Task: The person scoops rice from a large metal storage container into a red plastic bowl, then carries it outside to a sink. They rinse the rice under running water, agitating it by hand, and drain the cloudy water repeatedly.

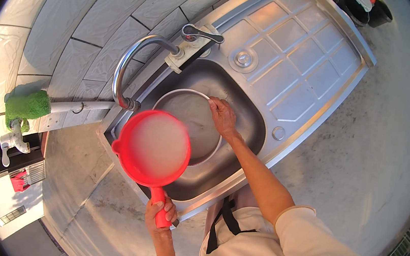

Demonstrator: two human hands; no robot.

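Observation:
My left hand (159, 213) is closed round the handle of a red plastic dipper (123, 155), which hangs over the left part of the steel sink basin (253, 134). Cloudy whitish liquid fills the dipper. Inside the basin sits a round pan (189, 91) with a thin pale rim, holding greyish, murky liquid. My right hand (222, 117) grips that rim at its right side, fingers bent over the edge. The dipper hides the pan's left part.
A curved chrome faucet (119, 74) arches over the basin's left edge, its lever (203, 34) behind. The ribbed drainboard (301, 53) extends to the right. A green cloth (27, 109) wraps a wall pipe near a tap (14, 140). Dark buckets (380, 14) stand far right.

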